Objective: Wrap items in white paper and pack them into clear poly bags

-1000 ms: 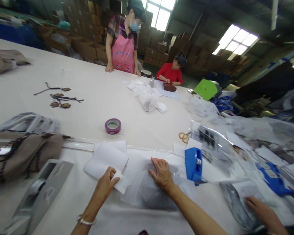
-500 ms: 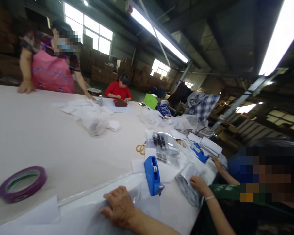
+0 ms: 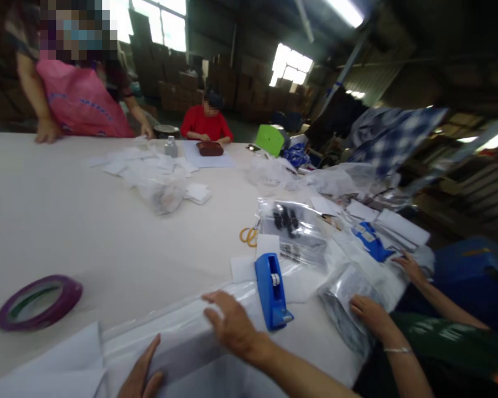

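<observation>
Well left of the dispenser (image 3: 269,293), the tape (image 3: 73,296) lies on the tabletop (image 3: 149,260), with paper (image 3: 62,359) nearer you. Next comes your left hand (image 3: 140,371), its grip parted, with nothing visibly held; the frame cuts it off, so whether it touches the bag (image 3: 186,359) is hard to tell. The bag lies flat, left of the dispenser and nearer you. Your right hand (image 3: 232,326), just left of the dispenser, has thumb and fingers apart at the bag. You seem to be laying it straight; any next move would call for a light touch, clear of the dispenser.
</observation>
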Motion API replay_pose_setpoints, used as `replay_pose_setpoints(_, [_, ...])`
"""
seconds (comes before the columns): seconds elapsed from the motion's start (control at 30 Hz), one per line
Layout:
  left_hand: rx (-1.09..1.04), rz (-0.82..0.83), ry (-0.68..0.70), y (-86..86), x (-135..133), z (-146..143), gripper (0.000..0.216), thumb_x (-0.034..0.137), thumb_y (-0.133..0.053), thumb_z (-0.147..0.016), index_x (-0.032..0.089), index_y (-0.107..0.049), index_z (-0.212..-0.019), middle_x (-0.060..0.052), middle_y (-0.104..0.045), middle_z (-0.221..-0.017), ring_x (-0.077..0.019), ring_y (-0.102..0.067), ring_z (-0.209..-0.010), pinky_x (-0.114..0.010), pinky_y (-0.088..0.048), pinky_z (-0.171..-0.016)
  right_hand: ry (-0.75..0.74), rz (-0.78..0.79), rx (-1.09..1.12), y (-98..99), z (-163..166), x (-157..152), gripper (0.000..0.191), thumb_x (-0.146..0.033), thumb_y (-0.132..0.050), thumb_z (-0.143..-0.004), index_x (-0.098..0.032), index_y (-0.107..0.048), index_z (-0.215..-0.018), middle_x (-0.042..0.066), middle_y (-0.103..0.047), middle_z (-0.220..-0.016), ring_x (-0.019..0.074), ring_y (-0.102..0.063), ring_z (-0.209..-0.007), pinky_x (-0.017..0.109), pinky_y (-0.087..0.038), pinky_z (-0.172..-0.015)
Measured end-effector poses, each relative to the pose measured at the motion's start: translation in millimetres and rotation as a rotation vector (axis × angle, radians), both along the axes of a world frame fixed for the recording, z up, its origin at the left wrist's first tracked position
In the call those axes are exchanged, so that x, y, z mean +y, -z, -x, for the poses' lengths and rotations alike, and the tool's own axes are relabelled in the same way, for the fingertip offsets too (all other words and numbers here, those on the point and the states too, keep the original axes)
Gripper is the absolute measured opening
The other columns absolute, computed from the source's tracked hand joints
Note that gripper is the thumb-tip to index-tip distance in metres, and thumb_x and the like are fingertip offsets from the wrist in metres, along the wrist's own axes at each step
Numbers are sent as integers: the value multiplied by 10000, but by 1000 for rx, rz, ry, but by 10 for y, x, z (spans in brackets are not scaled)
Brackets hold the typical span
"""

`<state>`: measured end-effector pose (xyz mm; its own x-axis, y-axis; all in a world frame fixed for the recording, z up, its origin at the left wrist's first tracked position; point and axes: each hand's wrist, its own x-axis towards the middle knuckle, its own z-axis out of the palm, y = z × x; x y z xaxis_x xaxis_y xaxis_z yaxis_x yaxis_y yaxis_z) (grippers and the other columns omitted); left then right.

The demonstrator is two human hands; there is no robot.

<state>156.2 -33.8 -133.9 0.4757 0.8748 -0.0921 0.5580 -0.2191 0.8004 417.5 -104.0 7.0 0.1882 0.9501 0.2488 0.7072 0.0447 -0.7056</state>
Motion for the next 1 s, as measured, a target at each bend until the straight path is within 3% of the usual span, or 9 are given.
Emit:
replay_pose_setpoints(0.07, [18,35,-60,-197,-156,-18,632,592,-425,-859,231,-508,-1371,-71,-530,-1433,-302,-473,-1339,-527,-359,-1154,111,41,50,-286,-307,-69,368,-408,-391,-990,-216,-610,-1216,71,-679,-1205,216,-625,-1126,391,-504,-1006])
replay_pose_setpoints(0.13, [28,27,-85,-306,-309,-129,670,626,-410,-864,193,-516,-1364,-116,-540,-1419,-312,-474,-1336,-531,-354,-1154,101,56,-22,-336,-484,-44,372,-399,-402,-992,-251,-563,-1292,73,-629,-1290,244,-571,-1209,450,-468,-1044])
replay_pose_setpoints(0.27, [56,-82,-100,-334,-464,-258,591,532,-384,-944,229,-388,-1452,-111,-465,-1482,-269,-420,-1378,-504,-366,-1153,-263,-77,-291,90,-240,-4,482,-381,-488,-962,-302,-423,-1433,52,-603,-1337,273,-569,-1209,479,-463,-1016])
replay_pose_setpoints(0.37, [140,-230,-77,-462,-445,-41,531,430,-412,-965,267,-348,-1466,-88,-421,-1514,-242,-384,-1401,-456,-364,-1159,-459,-136,-475,482,56,-73,560,-393,-555,-933,-267,-395,-1455,38,-660,-1258,260,-634,-1101,468,-458,-994])
replay_pose_setpoints(0.5, [434,-388,-464,-682,-155,627,475,371,-399,-969,213,-388,-1417,-128,-434,-1485,-251,-358,-1409,-442,-310,-1171,-453,-156,-548,725,87,-91,580,-428,-551,-932,-213,-399,-1449,58,-698,-1176,237,-671,-997,418,-492,-915])
replay_pose_setpoints(0.6, [712,-197,-722,-747,92,1137,613,377,-459,-936,74,-288,-1441,-224,-346,-1520,-328,-274,-1438,-477,-280,-1157,-455,-210,-564,712,20,-61,586,-442,-524,-942,-213,-378,-1461,65,-716,-1129,232,-687,-939,378,-524,-836])
replay_pose_setpoints(0.67, [767,-72,-735,-761,191,1365,609,340,-500,-910,41,-324,-1411,-243,-424,-1457,-348,-371,-1373,-465,-332,-1106,-461,-240,-568,679,12,-44,589,-443,-518,-945,-219,-366,-1468,67,-726,-1103,228,-696,-911,355,-543,-791])
replay_pose_setpoints(0.8, [706,5,-693,-783,295,1542,438,288,-567,-857,144,-498,-1266,-142,-629,-1201,-303,-549,-1144,-422,-420,-961,-453,-274,-602,663,38,-31,539,-440,-502,-950,-226,-417,-1437,64,-736,-1078,224,-712,-890,331,-579,-742])
replay_pose_setpoints(1.0, [576,160,-724,-788,421,1630,165,291,-661,-818,166,-611,-914,-41,-658,-940,-215,-599,-944,-395,-462,-877,-482,-150,-567,899,-119,20,447,-471,-557,-908,-277,-592,-1308,36,-731,-1123,230,-727,-918,307,-626,-728])
